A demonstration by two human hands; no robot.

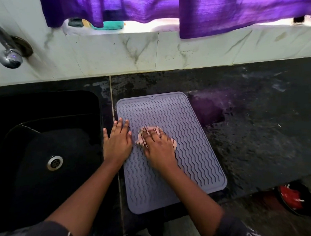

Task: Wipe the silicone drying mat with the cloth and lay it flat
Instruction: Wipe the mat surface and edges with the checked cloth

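Nearest the camera, two dark patterned sleeves (31,235) frame the bottom edge, and both bare forearms reach forward over the front of the desk (258,131), a black, wet-looking stone surface. The grey silicone drying mat (180,170) lies flat on it, long side running away from the person, its near corner overhanging the desk's front edge; wavy ridges cover its top.

The right hand (158,146) presses down on a bunched pink cloth (143,136) with dark lines, at the mat's middle-left; the fingers are curled over the cloth, gripping it against the ridges. The left hand (117,139) lies open and flat, fingers spread, its palm over the mat's left edge and its thumb out over the desk beside it. The two hands sit just beside each other.

Left of the mat, past a seam in the stone, a black sink (36,141) drops into the desk, with a metal drain (54,163) at its bottom. Down at the lower right, below the desk's edge, something red and black (293,199) rests on the floor; it is too blurred to tell what.

Beyond the mat the desk runs bare to a white marbled tile wall (148,52). A dark tap (7,51) with a chrome nozzle juts from the wall above the sink. Higher up, a purple curtain (217,8) hangs over a bright window ledge, where a teal object (111,25) and some darker ones peek out under its hem.
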